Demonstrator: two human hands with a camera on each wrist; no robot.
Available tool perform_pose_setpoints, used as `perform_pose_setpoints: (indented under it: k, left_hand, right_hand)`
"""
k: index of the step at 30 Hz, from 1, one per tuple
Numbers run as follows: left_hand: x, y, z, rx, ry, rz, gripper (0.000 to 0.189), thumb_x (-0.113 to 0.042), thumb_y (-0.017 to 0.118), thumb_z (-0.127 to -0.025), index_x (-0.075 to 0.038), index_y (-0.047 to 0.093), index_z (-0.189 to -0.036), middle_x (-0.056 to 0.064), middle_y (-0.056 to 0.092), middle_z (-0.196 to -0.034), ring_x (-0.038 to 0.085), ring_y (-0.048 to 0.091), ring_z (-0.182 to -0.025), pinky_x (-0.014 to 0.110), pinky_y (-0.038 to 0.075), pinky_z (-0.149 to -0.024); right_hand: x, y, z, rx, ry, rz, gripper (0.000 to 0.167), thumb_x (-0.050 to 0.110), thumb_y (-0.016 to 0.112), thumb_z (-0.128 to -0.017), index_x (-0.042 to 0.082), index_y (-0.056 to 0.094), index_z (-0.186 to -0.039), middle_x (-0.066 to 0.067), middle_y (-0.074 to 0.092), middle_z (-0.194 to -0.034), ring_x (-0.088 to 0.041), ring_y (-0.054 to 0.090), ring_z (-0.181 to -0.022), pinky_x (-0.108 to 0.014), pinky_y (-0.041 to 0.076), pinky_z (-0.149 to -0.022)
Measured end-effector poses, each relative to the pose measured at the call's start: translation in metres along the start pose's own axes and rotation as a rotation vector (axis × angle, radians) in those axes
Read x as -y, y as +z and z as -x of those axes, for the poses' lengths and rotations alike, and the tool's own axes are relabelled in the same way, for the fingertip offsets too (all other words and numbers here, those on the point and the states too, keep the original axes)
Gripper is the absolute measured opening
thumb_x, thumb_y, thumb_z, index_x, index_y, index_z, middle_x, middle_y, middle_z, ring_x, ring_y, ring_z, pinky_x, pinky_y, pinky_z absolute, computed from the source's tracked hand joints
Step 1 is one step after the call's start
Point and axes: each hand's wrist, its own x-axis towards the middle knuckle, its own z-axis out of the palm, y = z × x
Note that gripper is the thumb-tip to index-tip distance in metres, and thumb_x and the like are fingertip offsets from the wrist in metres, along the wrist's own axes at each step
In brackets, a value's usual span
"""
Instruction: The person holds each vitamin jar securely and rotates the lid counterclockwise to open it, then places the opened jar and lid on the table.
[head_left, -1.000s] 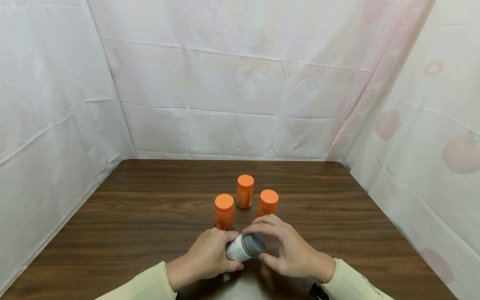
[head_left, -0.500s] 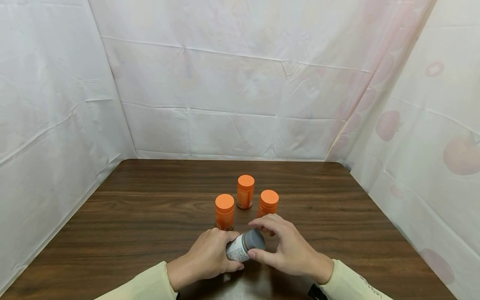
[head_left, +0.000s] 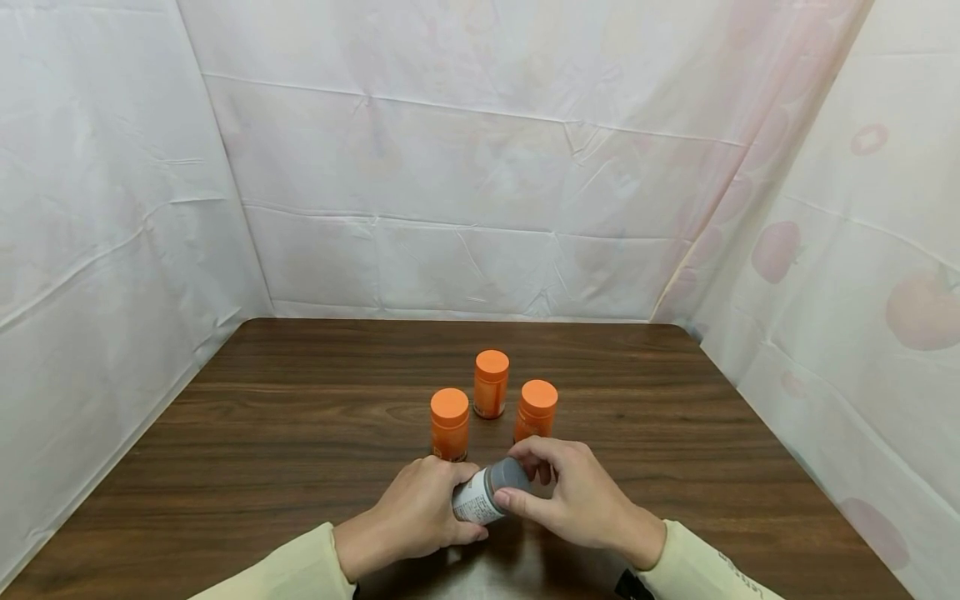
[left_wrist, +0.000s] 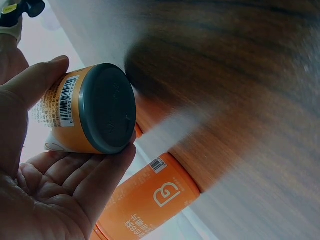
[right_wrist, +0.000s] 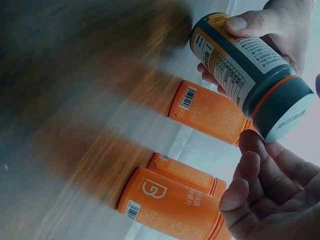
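My left hand point(head_left: 416, 507) grips a supplement bottle point(head_left: 473, 500) by its body, tilted above the table. The bottle is dark grey-green with a white and orange printed label. In the left wrist view its dark base point(left_wrist: 111, 107) faces the camera, between the thumb and the fingers of that hand. My right hand point(head_left: 581, 496) has its thumb and curled index finger at the grey cap point(head_left: 507, 474). An orange ring point(right_wrist: 272, 95) shows under the cap in the right wrist view. The right thumb is mostly out of that view.
Three orange bottles stand upright just beyond my hands: a left one point(head_left: 449, 425), a back one point(head_left: 491, 383) and a right one point(head_left: 536, 408). Below lies a dark wood table point(head_left: 300, 417). White sheeting point(head_left: 450, 167) hangs behind it and at both sides.
My right fingers were spread over the cap, then lifted off its far side; now they are curled down against it. The thumb has come onto the cap's near edge. My left hand holds still.
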Motion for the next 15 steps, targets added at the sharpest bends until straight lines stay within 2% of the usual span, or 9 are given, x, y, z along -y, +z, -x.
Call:
perform_pose_setpoints:
  k: [6,15]
  left_hand:
    - [-0.0005,-0.0001,0.0002,-0.001,-0.002,0.0,0.038,-0.033,0.095,-0.07,-0.024,0.074,-0.1,-0.021,0.064,-0.08,-0.004,0.057,-0.069,0.022,0.048,-0.061]
    - [0.0004,-0.0002,-0.0003,0.003,0.001,-0.005,0.038,-0.034,0.095,-0.07,-0.025,0.073,-0.1,-0.021,0.064,-0.08,-0.004,0.057,-0.069,0.023,0.048,-0.061]
  right_hand:
    - [0.0003,-0.0003,-0.0004,0.023,0.022,-0.023,0.033,0.047,0.08,-0.088,0.023,0.069,-0.108,0.015,0.064,-0.084,-0.016,0.059,-0.069,-0.023,0.048,-0.061]
    - [-0.0028,-0.0026,0.0011,0.028,-0.083,-0.037,0.036,0.039,0.082,-0.088,0.024,0.067,-0.117,0.014,0.06,-0.09,-0.015,0.058,-0.076,-0.028,0.05,-0.064]
